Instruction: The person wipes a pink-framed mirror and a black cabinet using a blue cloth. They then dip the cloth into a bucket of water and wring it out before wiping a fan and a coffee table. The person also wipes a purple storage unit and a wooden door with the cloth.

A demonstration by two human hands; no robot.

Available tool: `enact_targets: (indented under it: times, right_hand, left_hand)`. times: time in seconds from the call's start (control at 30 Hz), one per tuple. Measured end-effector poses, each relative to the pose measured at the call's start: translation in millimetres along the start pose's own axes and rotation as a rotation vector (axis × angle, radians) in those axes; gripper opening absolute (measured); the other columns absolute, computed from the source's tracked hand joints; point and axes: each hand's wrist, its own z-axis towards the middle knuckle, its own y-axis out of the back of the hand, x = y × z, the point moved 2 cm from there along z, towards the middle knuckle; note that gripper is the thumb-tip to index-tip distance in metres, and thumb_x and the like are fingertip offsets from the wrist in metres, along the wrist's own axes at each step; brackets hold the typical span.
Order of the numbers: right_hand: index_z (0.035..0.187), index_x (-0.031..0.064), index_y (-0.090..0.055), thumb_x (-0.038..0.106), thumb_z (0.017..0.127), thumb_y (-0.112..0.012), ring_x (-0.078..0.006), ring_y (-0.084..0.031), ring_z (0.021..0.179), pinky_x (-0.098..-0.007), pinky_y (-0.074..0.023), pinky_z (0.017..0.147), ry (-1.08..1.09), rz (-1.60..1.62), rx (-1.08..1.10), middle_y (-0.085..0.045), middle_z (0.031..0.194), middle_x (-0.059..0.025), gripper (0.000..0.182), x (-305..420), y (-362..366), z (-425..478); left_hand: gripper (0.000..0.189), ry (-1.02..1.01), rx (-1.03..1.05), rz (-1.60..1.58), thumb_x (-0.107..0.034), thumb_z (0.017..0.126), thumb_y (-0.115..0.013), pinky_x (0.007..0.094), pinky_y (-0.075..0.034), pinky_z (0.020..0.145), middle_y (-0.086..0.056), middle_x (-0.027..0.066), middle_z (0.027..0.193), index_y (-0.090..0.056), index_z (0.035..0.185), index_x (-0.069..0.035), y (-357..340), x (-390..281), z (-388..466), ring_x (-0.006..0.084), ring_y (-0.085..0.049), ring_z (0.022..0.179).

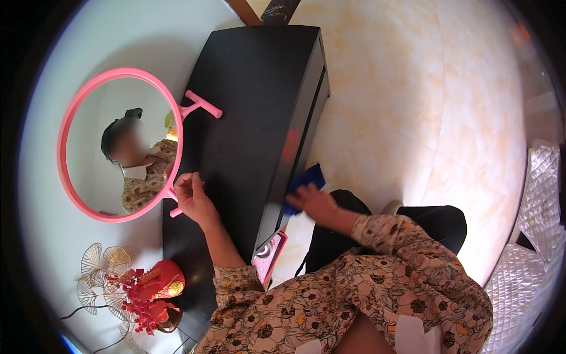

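A dark blue cloth [315, 176] is at the front of a black cabinet [247, 88], under my right hand [313, 204], which is blurred and holds it against the drawer front. My left hand [194, 199] is over the cabinet top, its fingers curled together with nothing visible in them. It is right beside a pink-framed round mirror [120, 73], near one of the mirror's feet [176, 212]. Whether the fingertips touch the frame, I cannot tell. The mirror stands on the cabinet against the wall and reflects a person wearing a cap with a camera.
Red ornaments [168, 278] with gold leaf-shaped wire decorations [93, 283] stand beside the mirror. A pink patterned box [269, 259] shows below the cabinet's front edge. Marble-patterned floor [380, 110] lies to the right. Quilted silvery covers [515, 283] are at the far right.
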Motion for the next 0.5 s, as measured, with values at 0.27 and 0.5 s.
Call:
enact_targets:
  times: [0.27,0.5]
  right_hand:
    - [0.103,0.0088,-0.056,0.013,0.069,-0.053,-0.0226,-0.048,0.08,-0.0303,-0.0449,0.047,-0.214,-0.155,-0.23,-0.046,0.084,-0.0073,0.035,-54.4,36.9,38.2]
    - [0.101,0.0097,-0.057,0.015,0.069,-0.052,-0.0219,-0.047,0.08,-0.029,-0.0434,0.047,0.015,0.085,0.044,-0.045,0.086,-0.0061,0.034,40.8,-1.4,-2.5]
  left_hand:
    - [0.009,-0.014,0.025,0.037,0.0,0.078,-0.058,0.0185,-0.039,0.057,-0.053,0.0003,0.078,-0.054,0.084,-0.003,-7.7,-1.0,1.5,0.007,-0.048,0.067]
    - [0.008,0.003,0.007,0.079,-0.002,0.077,-0.06,0.0195,-0.04,0.058,-0.054,0.0008,0.079,-0.055,0.083,-0.004,-7.5,3.6,3.5,0.0077,-0.048,0.067]
